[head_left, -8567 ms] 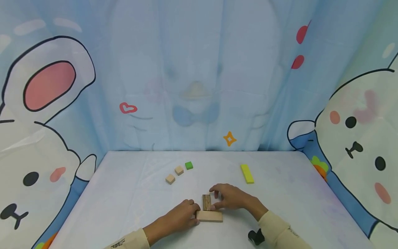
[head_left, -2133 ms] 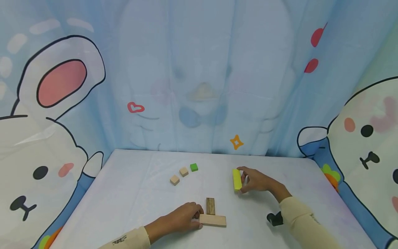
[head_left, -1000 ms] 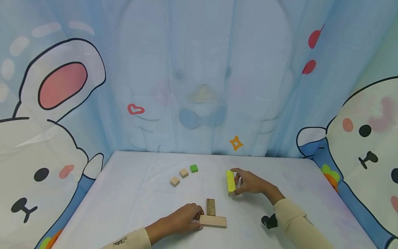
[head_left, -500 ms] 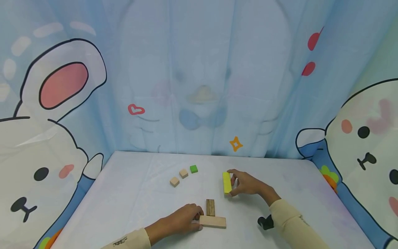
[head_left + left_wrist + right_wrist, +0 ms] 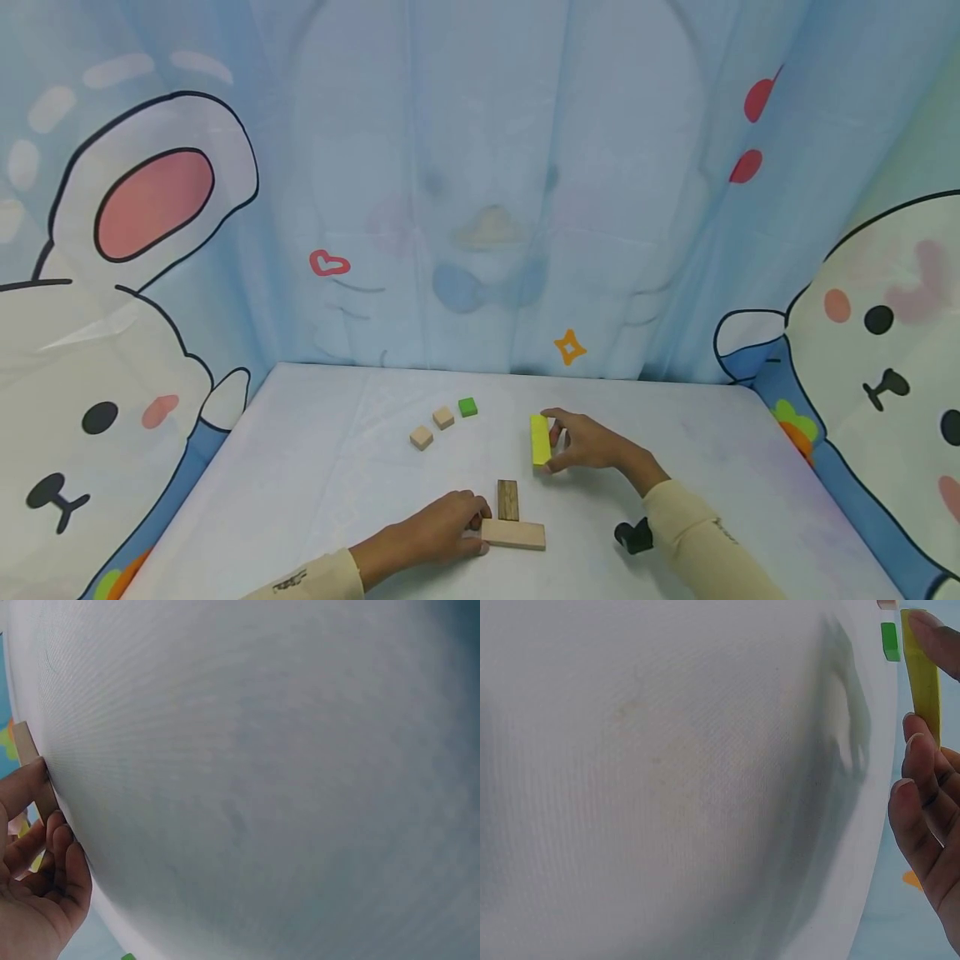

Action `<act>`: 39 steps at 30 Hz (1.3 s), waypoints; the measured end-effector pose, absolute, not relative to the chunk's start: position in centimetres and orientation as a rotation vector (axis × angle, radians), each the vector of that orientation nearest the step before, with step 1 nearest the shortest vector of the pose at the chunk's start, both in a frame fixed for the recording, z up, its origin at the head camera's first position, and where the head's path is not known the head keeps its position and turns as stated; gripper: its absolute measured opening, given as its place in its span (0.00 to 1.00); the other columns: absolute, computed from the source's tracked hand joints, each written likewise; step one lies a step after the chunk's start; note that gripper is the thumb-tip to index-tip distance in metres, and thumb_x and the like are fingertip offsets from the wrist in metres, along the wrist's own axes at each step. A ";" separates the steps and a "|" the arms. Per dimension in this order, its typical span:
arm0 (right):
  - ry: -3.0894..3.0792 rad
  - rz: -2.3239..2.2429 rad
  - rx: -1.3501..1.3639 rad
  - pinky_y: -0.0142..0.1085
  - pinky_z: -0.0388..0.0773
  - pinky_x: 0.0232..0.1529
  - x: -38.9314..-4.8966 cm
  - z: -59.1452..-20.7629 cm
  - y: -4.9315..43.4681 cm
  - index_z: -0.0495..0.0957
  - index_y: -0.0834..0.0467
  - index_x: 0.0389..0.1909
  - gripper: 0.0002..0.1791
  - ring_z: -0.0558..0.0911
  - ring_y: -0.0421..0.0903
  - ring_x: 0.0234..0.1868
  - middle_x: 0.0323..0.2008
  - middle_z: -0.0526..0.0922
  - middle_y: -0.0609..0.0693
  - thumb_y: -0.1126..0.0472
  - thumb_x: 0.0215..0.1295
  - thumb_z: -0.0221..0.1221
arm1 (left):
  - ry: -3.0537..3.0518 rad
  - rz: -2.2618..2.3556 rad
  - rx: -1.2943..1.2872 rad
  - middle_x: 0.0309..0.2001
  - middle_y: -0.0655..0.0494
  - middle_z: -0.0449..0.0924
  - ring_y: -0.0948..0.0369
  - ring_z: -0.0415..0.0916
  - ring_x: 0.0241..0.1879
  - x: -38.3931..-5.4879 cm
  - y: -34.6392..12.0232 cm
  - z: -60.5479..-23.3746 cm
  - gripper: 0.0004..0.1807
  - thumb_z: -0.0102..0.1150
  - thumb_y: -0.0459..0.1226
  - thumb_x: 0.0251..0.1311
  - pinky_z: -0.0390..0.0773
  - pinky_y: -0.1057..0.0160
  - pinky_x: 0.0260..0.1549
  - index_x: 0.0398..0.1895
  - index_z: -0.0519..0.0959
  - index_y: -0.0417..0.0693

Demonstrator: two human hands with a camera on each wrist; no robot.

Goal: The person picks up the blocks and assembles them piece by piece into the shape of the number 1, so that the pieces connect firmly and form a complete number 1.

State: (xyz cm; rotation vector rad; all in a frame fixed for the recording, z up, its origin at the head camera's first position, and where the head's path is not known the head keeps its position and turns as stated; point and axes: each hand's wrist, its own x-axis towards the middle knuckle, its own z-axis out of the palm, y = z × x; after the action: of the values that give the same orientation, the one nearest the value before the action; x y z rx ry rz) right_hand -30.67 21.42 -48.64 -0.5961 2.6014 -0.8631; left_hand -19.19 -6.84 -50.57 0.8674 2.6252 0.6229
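A light wooden block (image 5: pixel 513 534) lies lengthwise near the front of the table. My left hand (image 5: pixel 446 527) grips it by its left end; the left wrist view shows thumb and fingers on either side of the same light block (image 5: pixel 45 799). Behind it, end towards it, lies a darker brown wooden block (image 5: pixel 507 500), making a T shape. My right hand (image 5: pixel 590 442) pinches a long yellow block (image 5: pixel 540 440) by its ends, behind and right of the brown one. In the right wrist view the yellow block (image 5: pixel 924 682) appears between thumb and fingers, with the hand's shadow below.
Two small pale wooden cubes (image 5: pixel 422 438) and a green cube (image 5: pixel 468 407) form a slanting row at the back left of the white table (image 5: pixel 337 467). A black object (image 5: pixel 634 536) sits beside the right sleeve. A printed blue curtain (image 5: pixel 480 167) hangs behind.
My right hand has left the brown block, taken hold of the yellow block, and carried it leftwards, more slowly at the end. The left hand stays at the light block's end.
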 end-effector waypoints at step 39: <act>2.590 -0.859 -0.723 0.35 0.72 0.33 -30.6 -48.9 18.9 0.62 0.64 0.71 0.53 0.74 0.43 0.32 0.39 0.78 0.46 0.51 0.47 0.78 | 2.630 0.613 0.861 0.33 0.68 0.72 0.74 0.67 0.32 -19.4 -6.7 -51.0 0.17 0.69 0.43 0.61 0.73 0.73 0.36 0.51 0.79 0.50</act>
State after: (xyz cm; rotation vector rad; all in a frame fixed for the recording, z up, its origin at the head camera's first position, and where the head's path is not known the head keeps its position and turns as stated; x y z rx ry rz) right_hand -30.64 18.92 -48.88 -0.7232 2.5903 -0.8595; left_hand -19.38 -6.71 -50.98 0.8610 2.6302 0.6129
